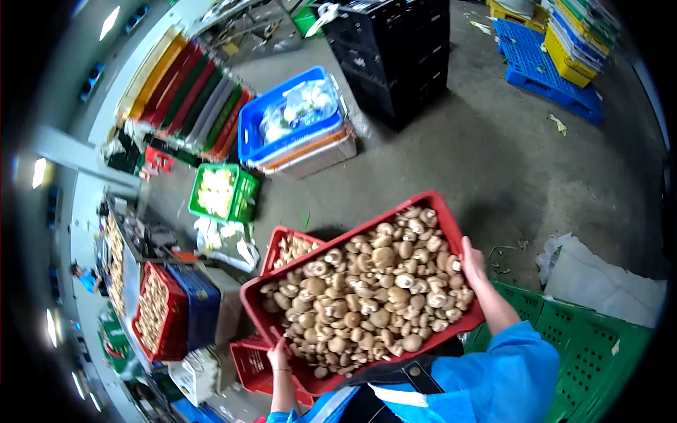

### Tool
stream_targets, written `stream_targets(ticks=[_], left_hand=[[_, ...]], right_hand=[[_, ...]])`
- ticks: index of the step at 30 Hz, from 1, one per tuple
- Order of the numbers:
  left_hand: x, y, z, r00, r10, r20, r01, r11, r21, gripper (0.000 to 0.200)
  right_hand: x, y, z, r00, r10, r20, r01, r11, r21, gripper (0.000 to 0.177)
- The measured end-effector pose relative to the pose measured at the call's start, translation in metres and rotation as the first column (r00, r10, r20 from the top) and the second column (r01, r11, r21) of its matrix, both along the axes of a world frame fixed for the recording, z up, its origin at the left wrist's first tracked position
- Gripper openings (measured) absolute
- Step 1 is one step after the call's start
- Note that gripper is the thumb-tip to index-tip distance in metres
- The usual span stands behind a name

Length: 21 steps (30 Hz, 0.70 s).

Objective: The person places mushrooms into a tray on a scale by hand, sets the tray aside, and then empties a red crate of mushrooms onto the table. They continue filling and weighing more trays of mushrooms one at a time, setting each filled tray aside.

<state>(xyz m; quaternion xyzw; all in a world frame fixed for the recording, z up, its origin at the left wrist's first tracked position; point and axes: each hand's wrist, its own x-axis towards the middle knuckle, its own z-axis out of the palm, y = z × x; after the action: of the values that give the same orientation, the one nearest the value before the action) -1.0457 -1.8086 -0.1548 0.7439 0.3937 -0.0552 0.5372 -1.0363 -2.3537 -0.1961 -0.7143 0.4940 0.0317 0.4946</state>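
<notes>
A red plastic crate [345, 244] full of brown mushrooms [367, 289] is held tilted in front of my body. My left hand [279, 354] is closed on its near left rim. My right hand [473, 262] grips the right end, fingers partly hidden behind the wall. Just beyond the held crate, a second red crate [272, 248] with mushrooms shows in part. Close to my left hand is another red crate [252, 366], lower down and partly covered.
A red mushroom crate [178, 321] stands at left beside a blue crate [194, 303]. Ahead are a green crate [243, 201], a blue crate with plastic bags [247, 137] and a black crate stack [395, 63]. Green pallets [585, 359] lie at right; a blue pallet [522, 60] is farther off.
</notes>
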Motion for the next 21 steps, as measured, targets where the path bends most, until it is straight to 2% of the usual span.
stream_targets(ticks=[1, 2, 4, 5, 6, 7, 8, 9, 10, 12, 14, 16, 18, 19, 21], left_hand=[[0.011, 0.001, 0.007, 0.999, -0.038, -0.016, 0.037, 0.998, -0.053, 0.018], [0.020, 0.004, 0.016, 0.997, -0.068, -0.042, 0.063, 0.992, -0.111, 0.017], [0.033, 0.028, 0.005, 0.976, -0.210, -0.052, 0.195, 0.960, -0.203, 0.016], [0.054, 0.004, 0.020, 0.964, -0.260, -0.048, 0.244, 0.944, -0.223, 0.019], [0.074, -0.017, 0.033, 0.949, -0.315, -0.025, 0.298, 0.919, -0.257, 0.025], [0.092, -0.024, 0.030, 0.920, -0.389, -0.043, 0.370, 0.900, -0.231, 0.023], [0.111, -0.027, 0.025, 0.882, -0.466, -0.061, 0.445, 0.870, -0.212, 0.021], [0.134, -0.010, -0.012, 0.835, -0.548, -0.053, 0.527, 0.823, -0.212, 0.021], [0.154, 0.004, -0.054, 0.781, -0.623, -0.050, 0.600, 0.770, -0.217, 0.034], [0.185, -0.009, -0.083, 0.757, -0.651, 0.044, 0.645, 0.736, -0.209, 0.035], [0.215, -0.032, -0.105, 0.690, -0.724, -0.005, 0.715, 0.682, -0.158, 0.035], [0.237, -0.050, -0.138, 0.665, -0.746, -0.037, 0.731, 0.661, -0.172, 0.035], [0.250, -0.060, -0.185, 0.666, -0.739, 0.103, 0.743, 0.644, -0.184, 0.037], [0.258, -0.066, -0.195, 0.667, -0.741, 0.074, 0.742, 0.652, -0.158, 0.037], [0.259, -0.075, -0.212, 0.638, -0.769, -0.041, 0.762, 0.638, -0.112, 0.036]], right_hand=[[-0.014, 0.005, 0.006, 0.998, -0.061, 0.009, 0.061, 0.998, -0.022, 0.066], [-0.030, 0.014, 0.034, 0.994, -0.083, -0.077, 0.084, 0.996, 0.004, 0.072], [-0.073, 0.025, 0.009, 0.978, -0.201, -0.045, 0.199, 0.979, -0.052, 0.072], [-0.078, 0.021, 0.012, 0.966, -0.255, -0.052, 0.253, 0.967, -0.033, 0.072], [-0.090, 0.033, 0.023, 0.937, -0.349, 0.018, 0.350, 0.937, -0.014, 0.069], [-0.104, 0.037, 0.013, 0.898, -0.429, 0.097, 0.426, 0.904, 0.050, 0.064], [-0.112, 0.044, 0.014, 0.856, -0.500, 0.131, 0.500, 0.865, 0.031, 0.061], [-0.121, 0.055, 0.019, 0.841, -0.522, 0.140, 0.521, 0.852, 0.048, 0.060], [-0.130, 0.065, 0.025, 0.828, -0.542, 0.141, 0.539, 0.840, 0.060, 0.060], [-0.137, 0.088, 0.009, 0.806, -0.573, 0.144, 0.575, 0.818, 0.038, 0.060], [-0.140, 0.083, -0.023, 0.724, -0.674, 0.147, 0.675, 0.736, 0.047, 0.058], [-0.147, 0.093, -0.041, 0.700, -0.694, 0.171, 0.691, 0.718, 0.084, 0.055], [-0.146, 0.108, -0.056, 0.682, -0.715, 0.152, 0.714, 0.696, 0.073, 0.054], [-0.142, 0.113, -0.059, 0.655, -0.741, 0.148, 0.739, 0.669, 0.081, 0.053], [-0.138, 0.115, -0.071, 0.683, -0.722, 0.113, 0.725, 0.688, 0.013, 0.052]])
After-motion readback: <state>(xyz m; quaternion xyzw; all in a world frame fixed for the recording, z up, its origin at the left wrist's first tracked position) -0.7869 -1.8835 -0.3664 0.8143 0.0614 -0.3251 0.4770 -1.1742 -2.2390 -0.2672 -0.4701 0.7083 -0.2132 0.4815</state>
